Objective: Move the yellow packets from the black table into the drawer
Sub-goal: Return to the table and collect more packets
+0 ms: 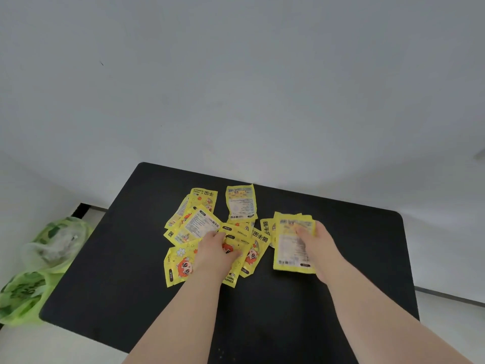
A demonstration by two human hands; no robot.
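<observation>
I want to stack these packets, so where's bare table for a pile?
Bare table left of the packets, toward the green bags, and right of the stack in the right hand. Crowded in the middle, under the left hand; forearms cross the near edge.

Loose yellow packets [199, 224] scattered flat, overlapping, mid black table [105, 271]; neat stack [286, 248] at right.

A single head-worn wide-angle view looks forward and steeply down, close above the fingers [213, 235]; black tabletop [118, 258] lies beneath them, white wall [236, 88] beyond.
</observation>
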